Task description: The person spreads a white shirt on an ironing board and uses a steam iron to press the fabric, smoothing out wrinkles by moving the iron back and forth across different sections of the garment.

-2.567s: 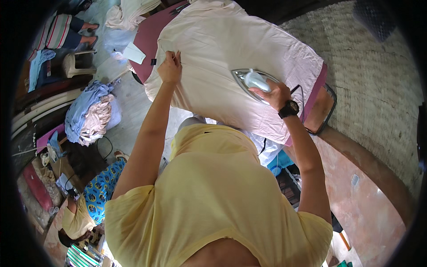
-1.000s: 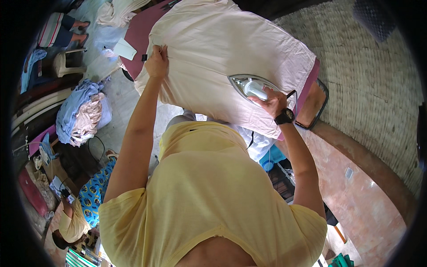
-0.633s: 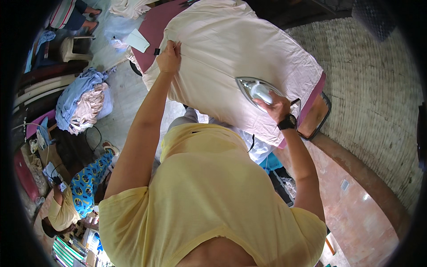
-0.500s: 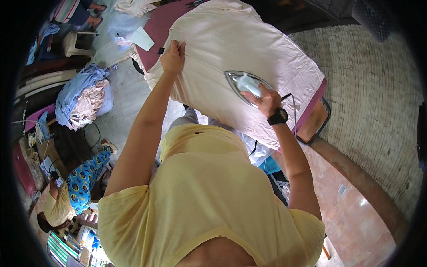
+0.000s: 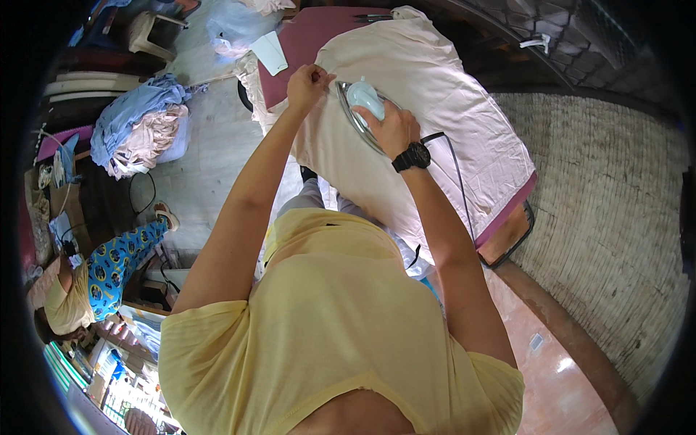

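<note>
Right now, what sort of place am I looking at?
Probably a laundry or garment-pressing workspace, possibly in a home: the right hand grips an iron over cream cloth, which is spread on a maroon ironing board, and a heap of blue and pale pink fabric lies to the left.

Cream fabric [image 5: 449,130] lies over the maroon ironing board [image 5: 308,32], the pale-blue-and-silver iron [image 5: 365,98] upon it; a white oblong card [image 5: 269,52] at the board's left edge, a blue-and-pink clothes heap [image 5: 138,109] farther left.

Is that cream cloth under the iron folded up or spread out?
Spread out: the cream cloth covers most of the maroon ironing board, with the iron in the right hand on top.
</note>
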Tool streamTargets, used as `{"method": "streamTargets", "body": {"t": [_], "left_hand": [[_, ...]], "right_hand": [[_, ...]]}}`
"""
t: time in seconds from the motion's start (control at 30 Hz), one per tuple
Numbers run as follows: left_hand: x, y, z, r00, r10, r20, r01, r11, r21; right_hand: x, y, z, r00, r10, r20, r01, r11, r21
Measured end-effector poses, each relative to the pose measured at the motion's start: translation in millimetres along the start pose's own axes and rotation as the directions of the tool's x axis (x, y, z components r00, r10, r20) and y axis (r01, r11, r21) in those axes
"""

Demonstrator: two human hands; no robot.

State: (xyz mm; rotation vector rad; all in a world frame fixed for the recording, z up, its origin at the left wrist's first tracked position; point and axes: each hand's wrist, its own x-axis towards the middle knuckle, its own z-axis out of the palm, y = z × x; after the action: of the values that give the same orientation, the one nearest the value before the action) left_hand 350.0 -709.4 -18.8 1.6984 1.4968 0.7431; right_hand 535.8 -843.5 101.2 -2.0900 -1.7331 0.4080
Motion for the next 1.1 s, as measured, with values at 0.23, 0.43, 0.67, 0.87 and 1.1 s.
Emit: {"method": "streamTargets", "body": {"t": [0.23, 0.43, 0.67, 0.87, 1.1], "left_hand": [[-50, -7, -30, 0.989, 0.134, -0.055, -0.12, 0.972, 0.203], [-49, -20, -30, 0.986, 0.158, -0.051, -0.136, 0.945, 0.298], [-53, -11, -28, 0.98, 0.124, -0.156, -0.078, 0.96, 0.27], [-36, -13, -42, 0.991, -0.133, -0.014, 0.133, 0.99, 0.047], [-35, -14, -45, 0.988, -0.154, -0.027, 0.156, 0.986, 0.064]], "right_hand": [[20, -12, 3, 0.996, 0.016, 0.087, -0.007, 0.995, -0.099], [28, -20, 1, 0.985, 0.069, 0.157, -0.05, 0.991, -0.124], [27, -17, 7, 0.989, 0.088, 0.119, -0.07, 0.987, -0.145], [33, -16, 7, 0.965, 0.145, 0.217, -0.139, 0.989, -0.042], [44, -20, 8, 0.961, 0.152, 0.231, -0.147, 0.988, -0.038]]}}
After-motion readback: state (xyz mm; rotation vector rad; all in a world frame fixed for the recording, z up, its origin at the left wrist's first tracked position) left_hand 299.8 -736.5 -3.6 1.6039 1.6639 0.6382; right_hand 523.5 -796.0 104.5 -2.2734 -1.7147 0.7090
